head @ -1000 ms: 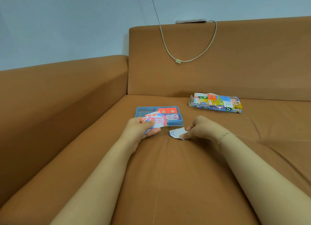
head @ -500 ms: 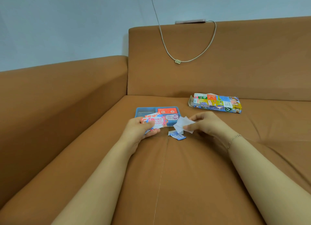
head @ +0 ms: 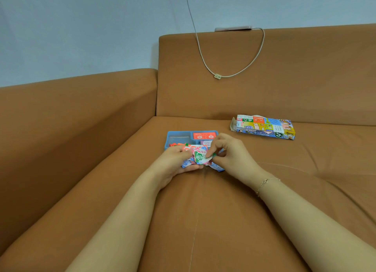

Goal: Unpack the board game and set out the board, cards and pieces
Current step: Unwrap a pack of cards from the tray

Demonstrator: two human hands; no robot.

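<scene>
Gripping a small stack of cards (head: 196,153) just before one blue tray (head: 173,135), the left hand (head: 175,162) lies palm-up; the right hand (head: 230,153) pinches the top card, fingers curled. One box (head: 264,127) lies right of the tray.

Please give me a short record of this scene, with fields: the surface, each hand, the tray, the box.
surface: brown sofa seat
left hand: grips a stack of small colourful cards
right hand: pinches the top green card
blue tray: behind the hands, red card deck inside
game box: right of tray, end flap open
</scene>
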